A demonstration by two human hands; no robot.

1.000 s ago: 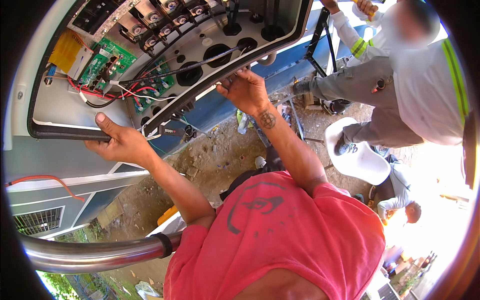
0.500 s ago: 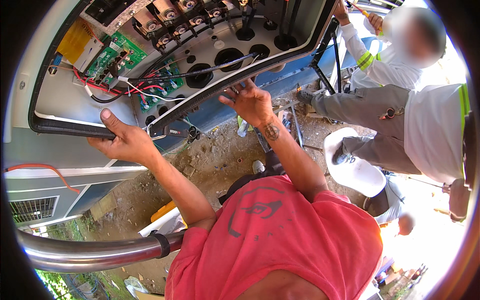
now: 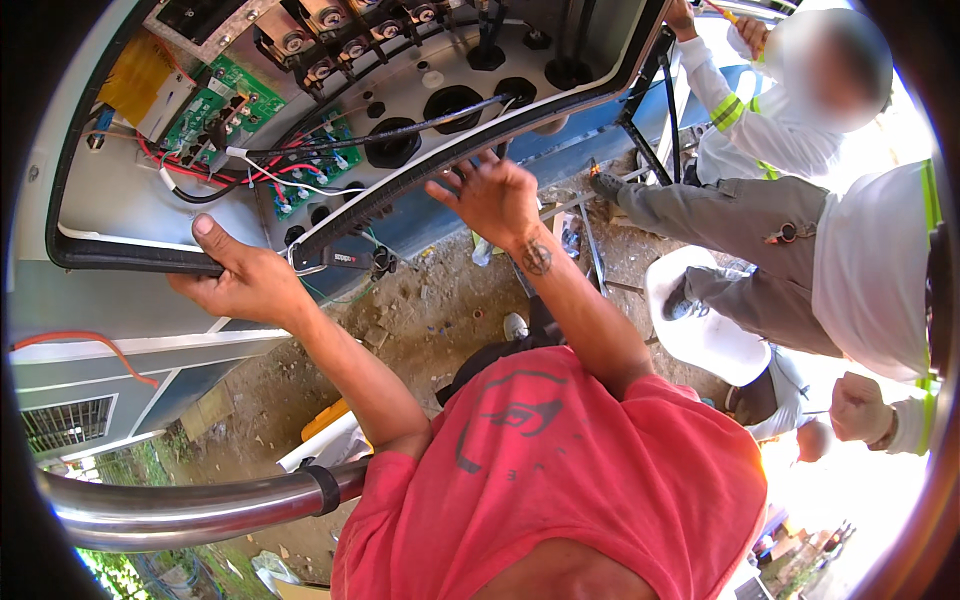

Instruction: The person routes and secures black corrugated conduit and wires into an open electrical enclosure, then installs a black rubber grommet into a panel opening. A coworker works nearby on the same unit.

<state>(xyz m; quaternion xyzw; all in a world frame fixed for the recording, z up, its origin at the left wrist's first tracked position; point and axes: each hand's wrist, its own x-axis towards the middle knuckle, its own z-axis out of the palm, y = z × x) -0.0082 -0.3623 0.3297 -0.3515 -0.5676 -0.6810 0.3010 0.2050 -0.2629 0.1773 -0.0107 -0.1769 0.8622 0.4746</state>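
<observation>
A grey electrical cabinet (image 3: 110, 205) is open before me, its rim lined with a black rubber seal (image 3: 120, 255). My left hand (image 3: 245, 280) grips the lower rim at the left, thumb inside and fingers underneath, partly hidden. Below the rim's middle, my right hand (image 3: 492, 203) is raised with its fingers apart and loosely bent, holding nothing; whether its fingertips touch the cabinet's underside I cannot tell. Inside are green circuit boards (image 3: 232, 105), a black cable (image 3: 430, 138) and red and white wires. A black strap (image 3: 345, 260) with a metal clip hangs beside my left hand.
A steel rail (image 3: 200, 510) runs at lower left. To the right, one co-worker (image 3: 760, 130) holds a yellow-handled tool; another (image 3: 870, 270) stands with a foot on a white chair (image 3: 690, 325). Dirt ground with debris (image 3: 420, 310) lies below.
My right hand has shifted slightly left, its fingers still apart. My left hand stays at the rim. At the far right a co-worker's closed hand has come into view.
</observation>
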